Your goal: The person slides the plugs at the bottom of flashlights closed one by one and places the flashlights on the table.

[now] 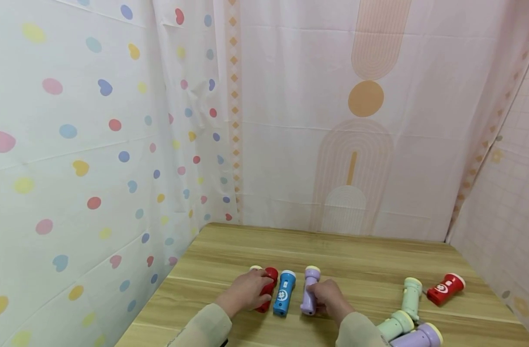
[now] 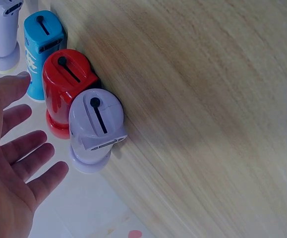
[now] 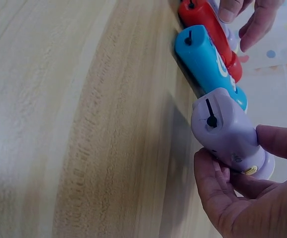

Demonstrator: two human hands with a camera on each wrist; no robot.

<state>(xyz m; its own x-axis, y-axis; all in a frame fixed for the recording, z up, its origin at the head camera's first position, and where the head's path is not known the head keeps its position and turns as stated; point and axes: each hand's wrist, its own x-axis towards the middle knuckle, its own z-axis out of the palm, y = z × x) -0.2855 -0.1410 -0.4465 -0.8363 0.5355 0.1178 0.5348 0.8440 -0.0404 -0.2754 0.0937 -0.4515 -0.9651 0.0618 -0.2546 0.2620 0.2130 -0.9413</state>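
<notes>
My right hand [image 1: 330,296] holds a purple toy flashlight [image 1: 311,289] at the right end of a row, thumb on one side and fingers on the other. In the right wrist view its slotted bottom end [image 3: 215,116] faces the camera. My left hand [image 1: 247,291], fingers spread and loosely bent, is over a red flashlight [image 1: 271,274]; whether it touches is unclear. Beside that, mostly hidden by this hand in the head view, is another purple flashlight [image 2: 96,114]. Between the hands lies a blue flashlight [image 1: 284,292] with a white emblem.
On the right of the wooden table [image 1: 347,255] lie a red flashlight [image 1: 446,289], an upper green flashlight [image 1: 411,299], a lower green flashlight [image 1: 396,325] and a purple flashlight [image 1: 420,336], loosely grouped. Patterned curtains [image 1: 282,144] surround the table.
</notes>
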